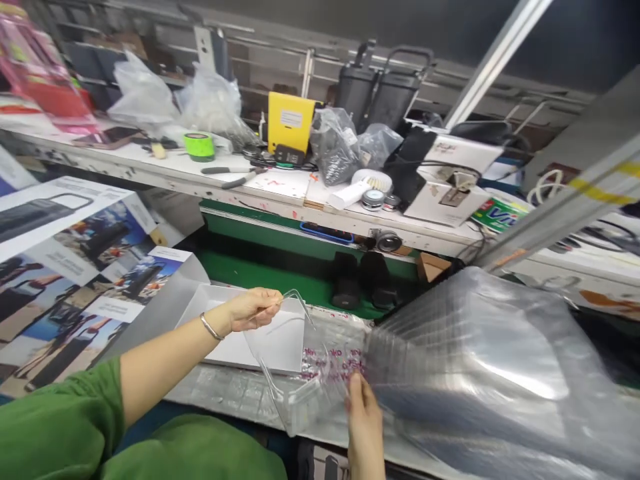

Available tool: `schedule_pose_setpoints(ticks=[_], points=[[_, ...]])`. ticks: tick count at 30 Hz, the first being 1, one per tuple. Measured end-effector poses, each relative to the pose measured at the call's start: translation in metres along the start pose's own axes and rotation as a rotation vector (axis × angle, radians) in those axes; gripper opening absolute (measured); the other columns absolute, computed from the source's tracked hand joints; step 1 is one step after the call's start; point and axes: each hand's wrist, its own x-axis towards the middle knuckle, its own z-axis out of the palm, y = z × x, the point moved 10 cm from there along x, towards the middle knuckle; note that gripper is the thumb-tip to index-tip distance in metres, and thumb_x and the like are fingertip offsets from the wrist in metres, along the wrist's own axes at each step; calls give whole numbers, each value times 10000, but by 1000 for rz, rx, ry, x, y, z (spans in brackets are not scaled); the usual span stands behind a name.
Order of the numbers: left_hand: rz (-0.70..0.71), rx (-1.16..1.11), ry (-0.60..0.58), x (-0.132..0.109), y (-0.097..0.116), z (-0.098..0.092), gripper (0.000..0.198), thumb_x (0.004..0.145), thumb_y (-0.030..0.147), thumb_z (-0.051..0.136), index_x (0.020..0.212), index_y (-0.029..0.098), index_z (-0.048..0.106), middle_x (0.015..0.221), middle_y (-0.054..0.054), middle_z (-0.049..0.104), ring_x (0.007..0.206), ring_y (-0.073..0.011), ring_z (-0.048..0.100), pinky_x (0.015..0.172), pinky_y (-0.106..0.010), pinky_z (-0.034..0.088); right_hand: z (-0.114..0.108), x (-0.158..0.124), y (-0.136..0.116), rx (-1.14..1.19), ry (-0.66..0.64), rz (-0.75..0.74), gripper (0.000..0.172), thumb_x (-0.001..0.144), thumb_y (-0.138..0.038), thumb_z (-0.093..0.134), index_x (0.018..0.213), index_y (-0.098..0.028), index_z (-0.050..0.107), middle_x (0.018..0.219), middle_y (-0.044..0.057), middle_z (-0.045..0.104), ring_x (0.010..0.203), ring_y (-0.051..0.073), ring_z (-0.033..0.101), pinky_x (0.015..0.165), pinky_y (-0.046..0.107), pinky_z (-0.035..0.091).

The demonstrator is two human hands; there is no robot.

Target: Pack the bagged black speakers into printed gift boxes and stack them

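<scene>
Between my hands is a clear plastic tray [300, 407], see-through and tilted above the bench. My left hand [257, 309], with a silver bangle on the wrist, pinches its upper left edge. At its right side, my right hand [364, 420] grips the edge with the thumb uppermost. Behind the tray lies an open white box [240, 343], partly covered by my left forearm. A large stack of nested clear plastic trays [480, 360] stands just right of my right hand.
Printed cartons [100, 287] with product photos fill the left side. A white shelf [295, 190] across the back carries a yellow box [291, 123], green tape [199, 146], pliers [235, 175], plastic bags and black containers [380, 87]. A slanting metal post [560, 220] rises at right.
</scene>
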Motion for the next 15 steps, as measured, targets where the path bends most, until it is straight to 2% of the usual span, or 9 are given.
schedule_pose_setpoints(ticks=[2,4,6,8,10,11,13,15], points=[[-51,-91,-4,-10,-11,-9,413,623,319,804,633,153,425,554,57,430,381,5,239,397,-163,163,36,-22,-34,280,-273,-15,808,770,-751,450,1355,-194,444,1337,160,539,1127,294,584,920,419,489],[-51,-186,29,-19,-17,-18,383,640,314,801,646,138,461,568,47,448,395,6,284,398,-147,192,71,-45,-65,460,-514,-11,763,687,-597,704,1324,-231,498,1150,98,637,852,205,636,761,330,511],[17,-298,105,-31,-17,-31,376,695,424,759,749,134,526,661,18,517,477,-9,411,459,-128,312,95,-55,-78,517,-585,25,728,607,-412,832,1255,-230,556,908,19,637,629,108,532,620,258,459],[86,-408,132,-49,-19,-36,477,735,539,691,1012,177,553,917,-35,605,695,-71,571,637,-185,466,115,-54,-78,600,-547,59,670,625,-378,834,1220,-235,561,777,-38,559,568,75,453,577,231,432],[98,-372,134,-67,-30,-35,721,702,492,742,1295,270,395,1140,-66,579,810,-132,614,723,-290,512,139,-50,-68,632,-522,86,695,649,-425,819,1249,-241,519,782,-43,550,631,91,505,669,251,480],[105,-285,172,-76,-35,-38,863,664,409,788,1365,306,295,1162,-68,565,754,-126,609,679,-293,510,152,-49,-62,594,-521,86,733,664,-478,797,1282,-235,486,828,-25,581,711,119,557,750,284,498],[175,-40,384,-97,-35,-60,1009,643,256,785,1422,349,152,1100,-35,558,556,-52,509,525,-215,438,170,-43,-49,389,-490,-4,815,684,-593,734,1338,-209,435,1045,66,634,987,217,599,932,376,466],[287,195,677,-125,-17,-92,984,706,202,687,1454,362,68,1061,-12,547,469,-14,402,454,-173,372,178,-37,-47,62,-416,-241,831,709,-655,665,1356,-186,437,1280,142,564,1216,311,495,1038,461,381]])
